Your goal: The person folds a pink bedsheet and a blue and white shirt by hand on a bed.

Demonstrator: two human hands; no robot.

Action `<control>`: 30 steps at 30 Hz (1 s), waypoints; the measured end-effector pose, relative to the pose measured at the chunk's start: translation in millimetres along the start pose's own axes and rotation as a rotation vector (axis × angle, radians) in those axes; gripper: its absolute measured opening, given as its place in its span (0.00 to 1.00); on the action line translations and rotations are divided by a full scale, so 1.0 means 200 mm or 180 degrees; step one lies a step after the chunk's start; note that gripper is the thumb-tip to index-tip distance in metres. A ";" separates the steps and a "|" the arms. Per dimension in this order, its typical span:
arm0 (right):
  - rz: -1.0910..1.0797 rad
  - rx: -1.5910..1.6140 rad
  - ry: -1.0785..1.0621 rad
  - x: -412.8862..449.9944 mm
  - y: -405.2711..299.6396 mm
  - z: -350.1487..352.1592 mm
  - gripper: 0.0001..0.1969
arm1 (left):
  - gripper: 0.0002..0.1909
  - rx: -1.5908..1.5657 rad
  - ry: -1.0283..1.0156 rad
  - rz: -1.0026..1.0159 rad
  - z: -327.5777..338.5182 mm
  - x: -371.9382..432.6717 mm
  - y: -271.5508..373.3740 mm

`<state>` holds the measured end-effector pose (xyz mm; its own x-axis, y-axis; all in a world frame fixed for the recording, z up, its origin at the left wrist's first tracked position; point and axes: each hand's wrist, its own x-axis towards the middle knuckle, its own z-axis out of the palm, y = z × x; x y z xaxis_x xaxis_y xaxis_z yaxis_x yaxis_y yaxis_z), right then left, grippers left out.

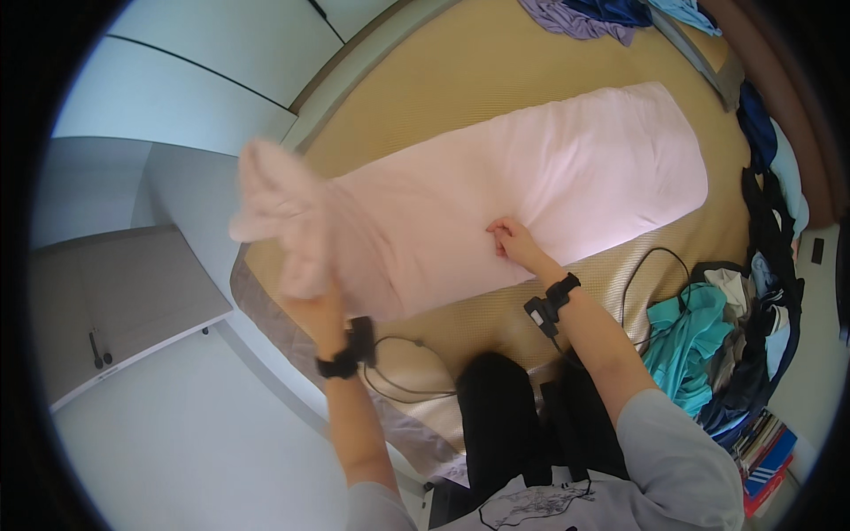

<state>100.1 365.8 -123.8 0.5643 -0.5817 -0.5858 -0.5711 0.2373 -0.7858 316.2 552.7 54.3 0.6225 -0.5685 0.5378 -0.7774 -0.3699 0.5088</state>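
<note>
A pale pink quilt [451,192], folded into a long band, lies across the bed. My left hand [319,312] grips the quilt's left end and holds it up off the bed. That raised end is bunched and blurred, and it hides most of my left fingers. Near the middle of the quilt's lower edge, my right hand [511,240] rests on the fabric with its fingers curled. Creases fan out from there toward the upper right. Whether the right fingers pinch any cloth cannot be made out.
A woven tan mat [398,86] covers the bed. Teal clothing [687,338] and dark garments [770,252] are heaped at the right; a purple garment [578,20] lies at the far edge. Books [764,445] stand lower right. Black cables [412,398] trail from my wrists. A grey cabinet [119,299] stands left.
</note>
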 end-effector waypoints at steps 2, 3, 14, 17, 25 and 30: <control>0.0295 0.1347 -0.0623 0.01 0.02 -0.09 0.09 | 0.13 -0.0644 -0.0315 -0.0096 0.23 -0.08 0.27; 0.0310 0.1369 -0.0629 0.01 0.03 -0.14 0.09 | 0.15 -0.0761 -0.0675 0.0033 0.35 -0.11 0.41; 0.0410 0.2820 -0.0293 -0.02 0.06 -0.92 0.25 | 0.23 -0.0563 -0.2211 0.0780 1.12 -0.66 0.97; -0.0010 0.1053 -0.0395 0.06 -0.10 -0.82 0.29 | 0.24 -0.0697 -0.2244 0.0748 1.13 -0.64 0.96; -0.0923 -0.0009 0.0630 0.17 -0.09 -0.69 0.33 | 0.23 -0.1372 -0.2479 0.0520 1.03 -0.54 0.97; -0.1063 0.0343 -0.0437 0.19 -0.08 -0.68 0.28 | 0.21 -0.0896 -0.1564 -0.0103 1.01 -0.23 0.76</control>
<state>50.8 234.3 -107.0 0.7877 -0.5330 -0.3090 -0.2801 0.1368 -0.9502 151.0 373.7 -28.6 0.4781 -0.8603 0.1772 -0.6627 -0.2208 0.7156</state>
